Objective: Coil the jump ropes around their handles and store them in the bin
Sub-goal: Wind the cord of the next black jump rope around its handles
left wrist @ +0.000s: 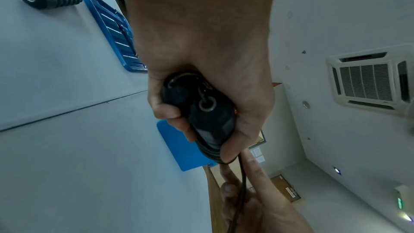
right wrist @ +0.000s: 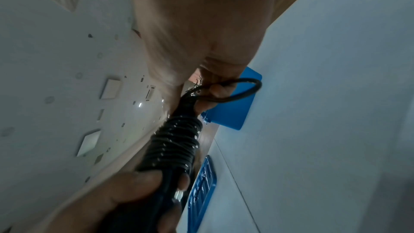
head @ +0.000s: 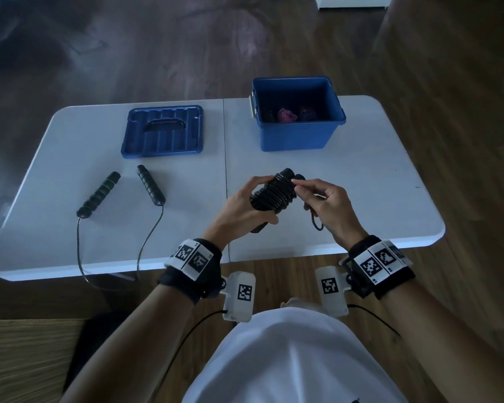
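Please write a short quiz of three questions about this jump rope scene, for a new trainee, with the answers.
1. True or false: the lid is closed on top of the blue bin.
2. Which hand grips the coiled handles? A) left hand B) right hand C) neither
3. Fill in: the second jump rope lies uncoiled on the table, and its cord hangs over the ____ edge.

Key
1. False: the lid lies flat on the table, left of the open bin.
2. A: the left hand grips the bundle, while the fingers of the right hand pinch the last loop of cord.
3. Near.
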